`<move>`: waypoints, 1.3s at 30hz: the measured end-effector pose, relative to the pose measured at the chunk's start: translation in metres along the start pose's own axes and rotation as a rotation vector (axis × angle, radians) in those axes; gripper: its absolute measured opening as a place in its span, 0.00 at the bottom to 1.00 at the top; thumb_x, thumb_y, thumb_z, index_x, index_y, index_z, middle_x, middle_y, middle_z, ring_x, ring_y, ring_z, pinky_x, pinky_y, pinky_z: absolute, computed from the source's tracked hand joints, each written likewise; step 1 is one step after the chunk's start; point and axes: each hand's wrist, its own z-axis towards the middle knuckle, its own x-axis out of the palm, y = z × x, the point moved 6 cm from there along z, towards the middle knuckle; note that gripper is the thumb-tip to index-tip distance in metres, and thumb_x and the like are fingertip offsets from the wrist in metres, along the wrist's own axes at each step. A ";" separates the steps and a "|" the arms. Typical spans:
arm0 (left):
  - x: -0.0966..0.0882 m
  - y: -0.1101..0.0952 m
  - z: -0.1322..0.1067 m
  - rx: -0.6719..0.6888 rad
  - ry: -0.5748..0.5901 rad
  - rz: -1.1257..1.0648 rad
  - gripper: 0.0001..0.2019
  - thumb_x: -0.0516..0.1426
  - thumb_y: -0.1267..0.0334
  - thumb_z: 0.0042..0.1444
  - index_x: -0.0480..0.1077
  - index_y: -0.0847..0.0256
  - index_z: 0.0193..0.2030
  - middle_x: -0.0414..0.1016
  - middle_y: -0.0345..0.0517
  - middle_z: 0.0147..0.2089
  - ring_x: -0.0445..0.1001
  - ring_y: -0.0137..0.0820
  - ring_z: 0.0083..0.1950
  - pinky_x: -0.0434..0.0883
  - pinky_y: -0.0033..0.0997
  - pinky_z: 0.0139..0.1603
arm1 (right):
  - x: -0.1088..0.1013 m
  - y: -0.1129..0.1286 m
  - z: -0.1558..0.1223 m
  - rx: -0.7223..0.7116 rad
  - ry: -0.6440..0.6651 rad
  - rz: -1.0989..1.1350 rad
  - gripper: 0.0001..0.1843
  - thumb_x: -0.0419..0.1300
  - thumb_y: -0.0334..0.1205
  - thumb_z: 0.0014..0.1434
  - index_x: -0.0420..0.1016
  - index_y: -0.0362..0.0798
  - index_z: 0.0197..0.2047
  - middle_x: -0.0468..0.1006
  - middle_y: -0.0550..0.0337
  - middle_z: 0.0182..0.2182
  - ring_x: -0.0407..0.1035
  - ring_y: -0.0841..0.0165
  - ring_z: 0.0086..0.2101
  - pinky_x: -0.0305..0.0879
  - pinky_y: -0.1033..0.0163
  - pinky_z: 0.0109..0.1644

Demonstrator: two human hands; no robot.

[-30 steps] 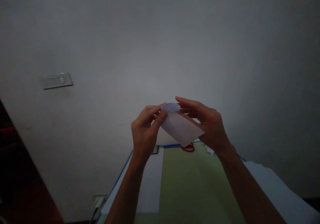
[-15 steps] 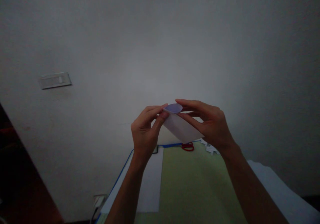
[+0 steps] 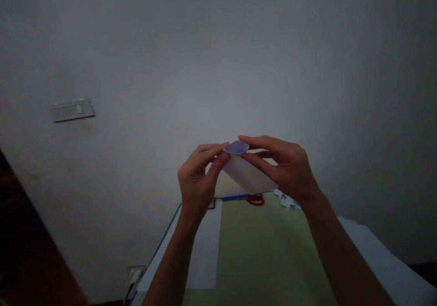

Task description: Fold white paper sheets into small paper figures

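Observation:
A folded piece of white paper (image 3: pixel 251 176) is held up above the far edge of the table, its top mouth spread into a lens-shaped gap with a bluish inside. My left hand (image 3: pixel 200 171) pinches the left corner of that mouth between thumb and fingers. Thumb and fingers of my right hand (image 3: pixel 287 167) grip its right side, with the index finger along the back rim. The paper's lower end slants down to the right, partly behind the right hand.
A green table top (image 3: pixel 266 251) with a blue edge lies below. On it are a white sheet (image 3: pixel 205 256), red-handled scissors (image 3: pixel 256 200) and white paper scraps (image 3: pixel 287 200). More white paper (image 3: pixel 378 260) is at right. A wall switch (image 3: pixel 73 110) and a plugged-in socket (image 3: pixel 135 274) are on the left.
Both hands stay almost in place on the paper. Its mouth looks slightly more angular, with the right index fingertip a little further left along the rim. The view has shifted slightly.

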 end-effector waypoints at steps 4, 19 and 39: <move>0.000 0.000 0.001 0.015 0.001 0.009 0.11 0.65 0.67 0.61 0.83 0.48 0.49 0.81 0.46 0.46 0.78 0.33 0.46 0.78 0.33 0.43 | 0.000 0.000 -0.001 -0.004 0.005 -0.001 0.21 0.66 0.32 0.64 0.79 0.56 0.59 0.84 0.60 0.50 0.80 0.68 0.45 0.84 0.60 0.48; -0.002 0.000 -0.001 0.038 -0.006 0.025 0.11 0.65 0.70 0.62 0.83 0.48 0.46 0.81 0.44 0.45 0.79 0.31 0.45 0.77 0.33 0.45 | 0.000 -0.012 -0.005 0.055 0.039 0.110 0.19 0.68 0.35 0.63 0.81 0.59 0.57 0.84 0.62 0.50 0.78 0.67 0.50 0.82 0.60 0.51; 0.000 -0.007 0.001 0.079 -0.011 0.167 0.07 0.65 0.68 0.62 0.82 0.53 0.45 0.79 0.44 0.41 0.77 0.31 0.42 0.76 0.33 0.42 | 0.005 0.016 0.003 -0.176 0.099 -0.223 0.19 0.60 0.30 0.68 0.79 0.54 0.59 0.75 0.51 0.60 0.75 0.63 0.51 0.76 0.51 0.58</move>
